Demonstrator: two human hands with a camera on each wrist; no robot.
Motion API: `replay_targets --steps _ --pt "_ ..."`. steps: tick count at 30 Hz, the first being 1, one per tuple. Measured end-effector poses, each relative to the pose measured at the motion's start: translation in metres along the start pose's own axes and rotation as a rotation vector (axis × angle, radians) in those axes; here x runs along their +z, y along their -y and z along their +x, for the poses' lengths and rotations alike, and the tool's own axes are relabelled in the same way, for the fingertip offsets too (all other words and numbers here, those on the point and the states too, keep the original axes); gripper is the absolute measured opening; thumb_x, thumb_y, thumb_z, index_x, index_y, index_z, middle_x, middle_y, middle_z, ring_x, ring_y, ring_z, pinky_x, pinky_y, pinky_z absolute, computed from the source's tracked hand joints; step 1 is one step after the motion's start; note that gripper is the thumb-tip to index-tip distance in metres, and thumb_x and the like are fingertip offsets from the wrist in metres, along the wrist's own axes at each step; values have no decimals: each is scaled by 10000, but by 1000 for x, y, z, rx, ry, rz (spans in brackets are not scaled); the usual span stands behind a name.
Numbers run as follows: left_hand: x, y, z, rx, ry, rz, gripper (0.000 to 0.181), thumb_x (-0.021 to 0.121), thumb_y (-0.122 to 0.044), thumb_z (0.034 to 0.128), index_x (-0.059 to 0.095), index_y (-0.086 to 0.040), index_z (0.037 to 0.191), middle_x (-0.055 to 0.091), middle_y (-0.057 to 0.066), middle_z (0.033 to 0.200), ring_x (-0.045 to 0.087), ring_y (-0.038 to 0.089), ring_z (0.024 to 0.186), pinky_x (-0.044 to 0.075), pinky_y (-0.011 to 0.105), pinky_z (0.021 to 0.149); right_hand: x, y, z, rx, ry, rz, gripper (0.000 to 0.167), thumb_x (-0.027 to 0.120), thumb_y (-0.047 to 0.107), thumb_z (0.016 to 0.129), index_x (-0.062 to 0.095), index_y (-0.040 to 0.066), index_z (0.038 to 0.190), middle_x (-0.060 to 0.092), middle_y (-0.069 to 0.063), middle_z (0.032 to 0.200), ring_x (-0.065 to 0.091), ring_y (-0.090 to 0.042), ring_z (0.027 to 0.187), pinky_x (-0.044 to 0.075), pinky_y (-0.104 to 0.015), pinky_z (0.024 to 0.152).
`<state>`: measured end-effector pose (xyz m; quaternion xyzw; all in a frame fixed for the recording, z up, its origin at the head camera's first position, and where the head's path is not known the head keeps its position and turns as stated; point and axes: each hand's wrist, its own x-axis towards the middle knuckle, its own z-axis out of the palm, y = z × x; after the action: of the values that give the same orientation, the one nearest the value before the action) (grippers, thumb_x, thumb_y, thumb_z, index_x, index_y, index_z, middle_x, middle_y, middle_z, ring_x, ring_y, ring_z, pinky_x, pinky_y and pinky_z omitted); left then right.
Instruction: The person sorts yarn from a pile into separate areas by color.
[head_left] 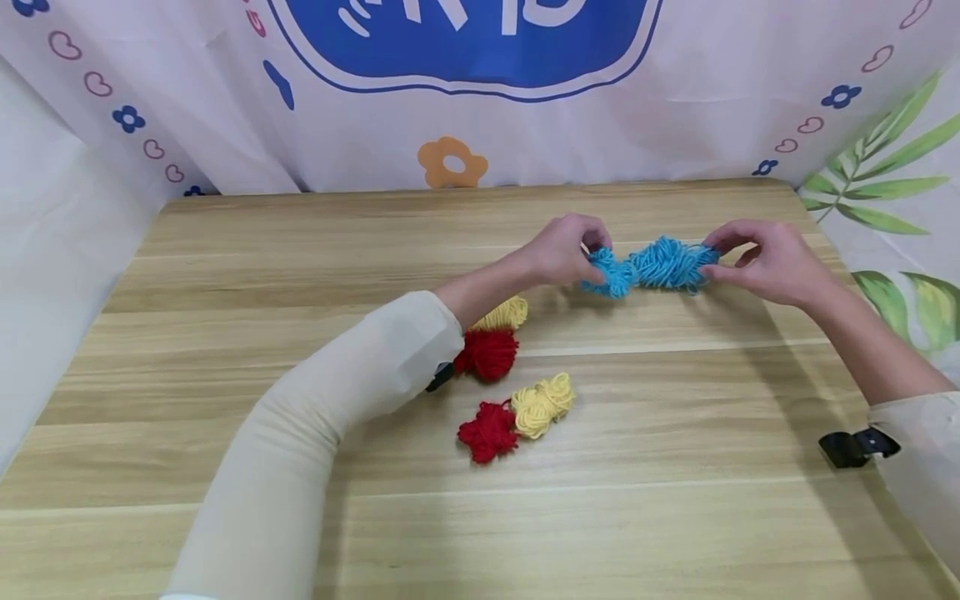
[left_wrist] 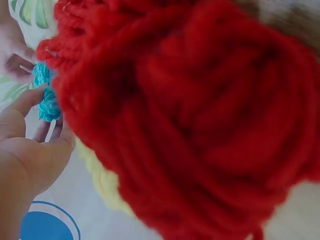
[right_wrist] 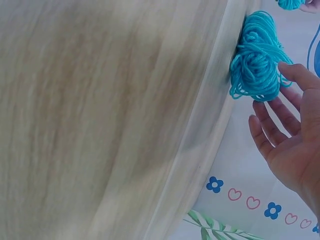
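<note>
Two blue yarn bundles lie end to end near the table's back right. My left hand [head_left: 567, 250] pinches the smaller blue bundle [head_left: 612, 274] between thumb and fingers. At the outer end of the larger blue bundle [head_left: 667, 264], my right hand [head_left: 772, 260] holds the yarn with thumb and fingertips. The right wrist view shows the thumb of the right hand [right_wrist: 295, 120] on the edge of the larger bundle [right_wrist: 257, 60], with fingers beneath. In the left wrist view, the left hand [left_wrist: 35, 145] grips the small bundle [left_wrist: 49, 106], partly behind blurred red yarn [left_wrist: 200, 120].
A red bundle [head_left: 489, 354] and a yellow bundle [head_left: 504, 313] lie beside my left forearm, partly covered by it. Nearer the front, a smaller red bundle [head_left: 488, 432] touches a yellow one [head_left: 543, 406]. A printed cloth [head_left: 360, 142] hangs behind the wooden table [head_left: 645, 533].
</note>
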<state>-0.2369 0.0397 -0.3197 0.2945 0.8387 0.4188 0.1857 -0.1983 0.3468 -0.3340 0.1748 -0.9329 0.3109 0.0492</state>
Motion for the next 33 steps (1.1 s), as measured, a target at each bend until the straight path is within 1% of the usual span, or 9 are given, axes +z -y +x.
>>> replay_targets --steps 4,7,11,15,18,23,29,31,33 --pt "4 0 5 17 -1 15 299 835 24 830 657 34 1071 669 98 1033 598 191 968 495 233 838 0 0 -1 -4 1 -8 294 848 2 809 729 -50 1073 720 -259 1034 557 113 853 450 -43 683" --pt "7 1 9 15 2 27 290 836 18 830 665 40 1063 677 94 1022 595 175 941 493 226 831 0 0 -1 -4 3 -12 300 847 5 813 728 -51 1082 719 -260 1044 549 119 858 446 -38 687" --pt "9 2 14 0 15 33 288 824 19 844 668 44 1084 689 126 1065 610 192 970 501 229 842 0 0 -1 -2 6 -9 301 846 1 815 727 -52 1086 718 -257 1047 548 115 861 453 -45 691" --pt "12 2 19 -23 54 38 305 802 25 863 662 46 1134 683 160 1140 621 226 1052 512 247 872 -1 0 -2 -5 9 -9 299 843 -1 816 727 -50 1086 717 -251 1043 548 112 860 462 -56 690" --pt "14 2 23 -43 78 69 312 798 10 873 661 31 1153 676 153 1167 615 216 1077 512 246 878 -2 0 -2 -8 11 -6 295 841 -5 816 728 -49 1085 716 -246 1040 556 102 858 465 -60 685" --pt "17 2 29 -70 100 115 303 799 -34 890 656 8 1154 660 129 1155 592 180 1038 499 230 847 -3 0 -2 -7 12 -4 292 840 -10 815 728 -46 1082 717 -238 1035 568 87 854 463 -58 680" --pt "20 3 32 -81 111 136 333 782 -69 924 640 14 1214 648 131 1162 629 181 944 523 226 803 -7 1 -1 6 10 1 293 835 -9 816 726 -49 1085 716 -238 1029 571 85 853 469 -59 684" --pt "20 2 32 -84 111 151 354 776 -83 934 632 13 1243 642 130 1183 631 181 956 523 229 821 -7 1 -1 5 6 7 292 836 -15 812 728 -49 1080 716 -232 1020 579 78 847 474 -58 684" --pt "20 1 32 -84 111 180 370 776 -102 940 629 5 1263 638 120 1211 610 175 1019 507 232 865 -7 1 -1 4 4 9 293 840 -20 807 730 -49 1077 717 -224 1014 585 74 844 478 -59 683"
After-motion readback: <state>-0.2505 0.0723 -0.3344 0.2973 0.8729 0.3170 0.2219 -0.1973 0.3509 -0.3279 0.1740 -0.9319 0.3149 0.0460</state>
